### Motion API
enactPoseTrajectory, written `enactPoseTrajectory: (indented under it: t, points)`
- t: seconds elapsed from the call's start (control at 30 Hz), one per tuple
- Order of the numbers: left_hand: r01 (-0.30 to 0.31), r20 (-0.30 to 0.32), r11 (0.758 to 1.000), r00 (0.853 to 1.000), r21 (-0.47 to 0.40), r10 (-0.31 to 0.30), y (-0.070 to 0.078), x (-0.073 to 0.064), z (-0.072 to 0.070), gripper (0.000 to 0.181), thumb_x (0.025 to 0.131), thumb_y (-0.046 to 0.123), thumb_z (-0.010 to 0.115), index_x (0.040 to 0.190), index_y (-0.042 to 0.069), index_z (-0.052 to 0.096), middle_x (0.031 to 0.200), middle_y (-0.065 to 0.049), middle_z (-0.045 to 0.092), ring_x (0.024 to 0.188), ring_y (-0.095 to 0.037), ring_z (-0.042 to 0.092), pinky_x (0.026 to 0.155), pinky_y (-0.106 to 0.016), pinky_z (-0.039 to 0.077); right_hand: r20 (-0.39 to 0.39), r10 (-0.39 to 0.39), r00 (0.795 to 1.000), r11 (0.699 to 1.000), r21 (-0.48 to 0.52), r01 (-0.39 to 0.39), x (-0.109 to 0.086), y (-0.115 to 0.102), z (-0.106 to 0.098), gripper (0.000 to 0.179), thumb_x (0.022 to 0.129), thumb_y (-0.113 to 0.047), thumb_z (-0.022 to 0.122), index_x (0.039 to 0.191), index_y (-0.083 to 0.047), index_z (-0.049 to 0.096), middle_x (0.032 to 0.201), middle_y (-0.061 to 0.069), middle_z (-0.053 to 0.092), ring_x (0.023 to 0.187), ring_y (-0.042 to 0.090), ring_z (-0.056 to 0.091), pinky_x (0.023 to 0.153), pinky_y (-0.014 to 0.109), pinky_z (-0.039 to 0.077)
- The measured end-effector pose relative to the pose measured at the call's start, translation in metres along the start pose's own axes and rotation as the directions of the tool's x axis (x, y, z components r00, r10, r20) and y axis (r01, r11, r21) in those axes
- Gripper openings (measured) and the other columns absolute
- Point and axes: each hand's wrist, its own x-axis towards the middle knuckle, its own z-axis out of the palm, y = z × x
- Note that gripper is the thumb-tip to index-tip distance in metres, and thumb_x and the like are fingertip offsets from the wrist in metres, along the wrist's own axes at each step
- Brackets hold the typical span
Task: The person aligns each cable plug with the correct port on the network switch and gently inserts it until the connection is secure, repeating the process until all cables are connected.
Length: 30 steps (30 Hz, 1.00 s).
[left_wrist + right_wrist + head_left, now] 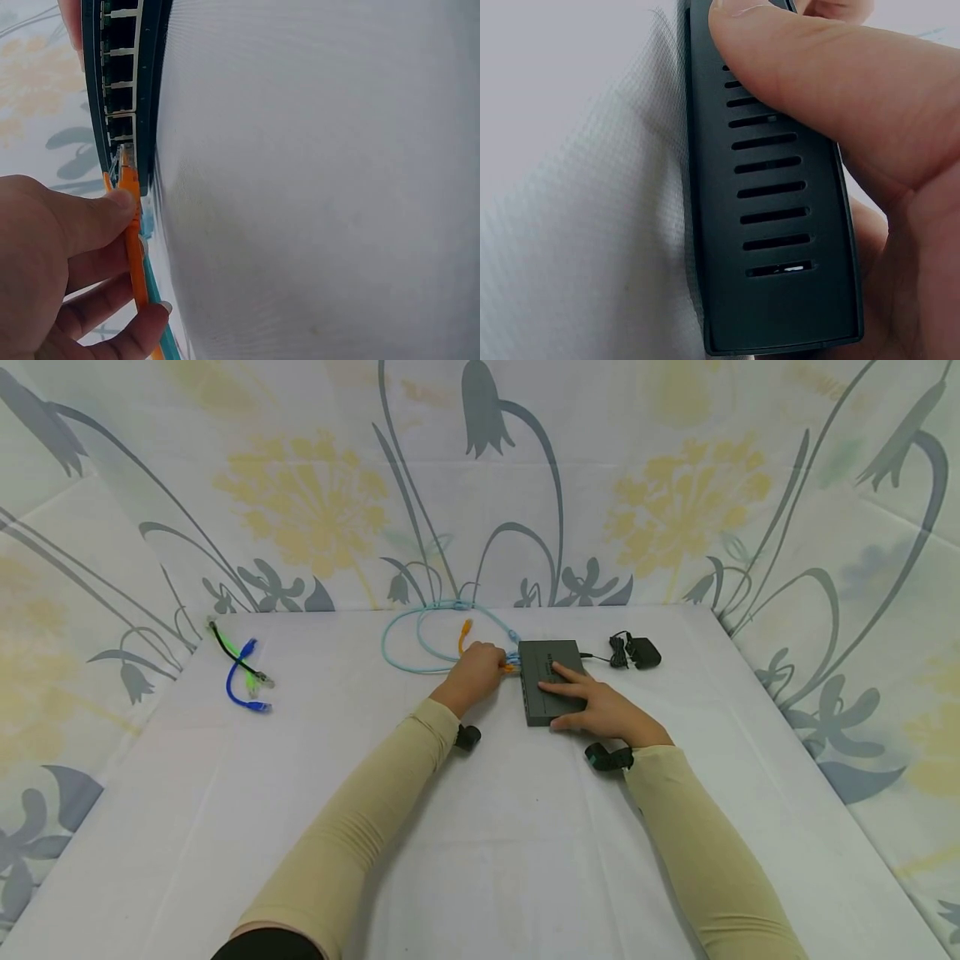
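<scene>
A dark network switch (536, 697) lies flat on the white cloth. At its left side, my left hand (477, 675) pinches an orange network cable (136, 259) just behind the plug. The clear plug (127, 154) is at the port row, overlapping the end port in the left wrist view; several ports (120, 67) show beyond it. My right hand (611, 710) rests on the switch with its fingers spread across the top. In the right wrist view its thumb (780, 52) presses against the slotted side wall (780, 300).
A light blue cable (385, 647) loops behind my left hand, beside the orange cable's other end (465, 633). Right of the switch sits a black power adapter (643, 652), its cord running to the switch. Short blue (232, 683), black and green cables lie at the far left.
</scene>
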Motion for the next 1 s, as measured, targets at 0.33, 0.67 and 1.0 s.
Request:
enactPoseTrajectory:
  t: [0.33,0.67,1.0]
  points:
    - [-0.019,-0.007,0.999,1.000,-0.051,0.018,-0.0045,0.0001,0.0006,0.022,0.099,0.014,0.056,0.112,0.004,0.070,0.113,-0.011,0.069,0.108,-0.027,0.061,0.096,-0.036,0.050,0.004,0.010,1.000,1.000,0.006,-0.010,0.0000,-0.0005,0.0009,0.072,0.082,-0.050,0.073,0.145,-0.039,0.041,0.164,-0.010,0.007,0.151,0.035,0.006,0.116,0.062,0.019]
    - [-0.050,-0.015,0.997,0.999,-0.063,0.049,-0.0064,0.0035,0.0021,0.022,0.099,0.014,0.055,0.112,0.003,0.069,0.110,-0.011,0.069,0.106,-0.025,0.063,0.093,-0.036,0.051,0.006,0.011,1.000,1.000,-0.002,-0.011,0.0006,0.0009,-0.0010,0.074,0.080,-0.054,0.073,0.145,-0.041,0.040,0.164,-0.011,0.006,0.151,0.036,0.005,0.115,0.063,0.019]
    - [-0.031,-0.001,0.997,1.000,-0.076,0.031,-0.0049,0.0040,0.0026,0.022,0.099,0.016,0.056,0.111,0.004,0.069,0.109,-0.011,0.070,0.105,-0.024,0.064,0.093,-0.035,0.052,0.009,0.014,1.000,1.000,0.006,-0.014,0.0000,-0.0013,0.0001,0.073,0.081,-0.051,0.073,0.145,-0.040,0.041,0.164,-0.010,0.006,0.151,0.035,0.005,0.116,0.062,0.019]
